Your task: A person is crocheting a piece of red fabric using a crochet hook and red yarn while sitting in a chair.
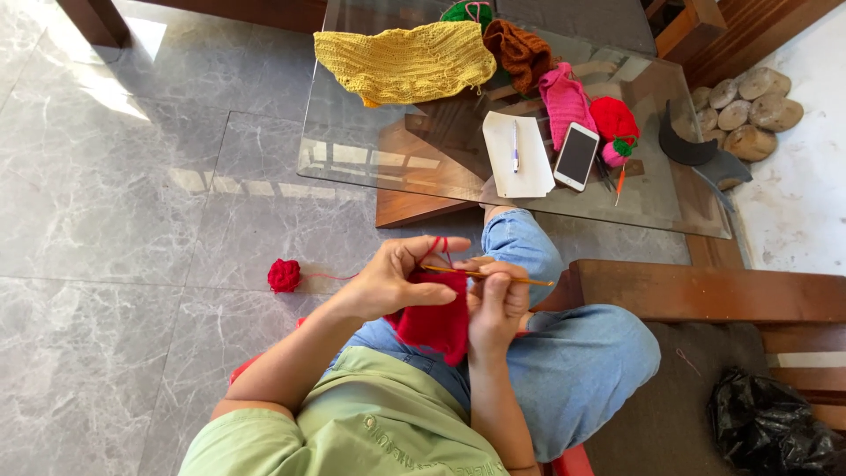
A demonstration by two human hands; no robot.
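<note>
My left hand [392,278] pinches the top edge of a red crocheted piece [436,324], with red yarn looped over its fingers. My right hand [498,304] grips a thin orange crochet hook [493,275] that lies across the piece's top edge, its point toward my left hand. The yarn strand runs left along the floor to a small red yarn ball [284,275]. Both hands are over my lap, above blue jeans.
A glass table [352,159] in front holds a yellow knitted piece [405,62], brown and pink knits, a red item, white paper with a pen [516,145], and a phone [577,155]. A black bag [767,427] lies on the wooden seat at the right. Stones lie at the far right.
</note>
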